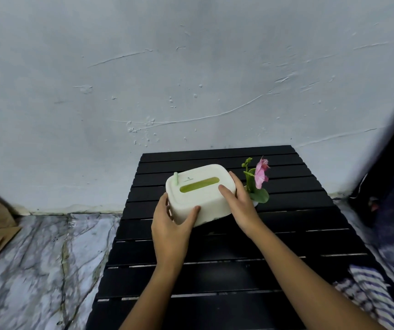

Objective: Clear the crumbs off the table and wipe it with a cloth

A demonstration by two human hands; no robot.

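I see two bare forearms — no sleeves, watch or rings on either — ending in my left hand (pixel 170 231) and right hand (pixel 240 206), nails short and unpainted

We see the table (pixel 226 277), black and made of slats that run from side to side with thin gaps between them. Its far edge stands against a pale wall and its near edge runs out of view at the bottom. A blue and white striped cloth (pixel 372 296) lies crumpled at the table's right edge, near the near right corner, partly off the top. We cannot make out any crumbs on the dark slats.
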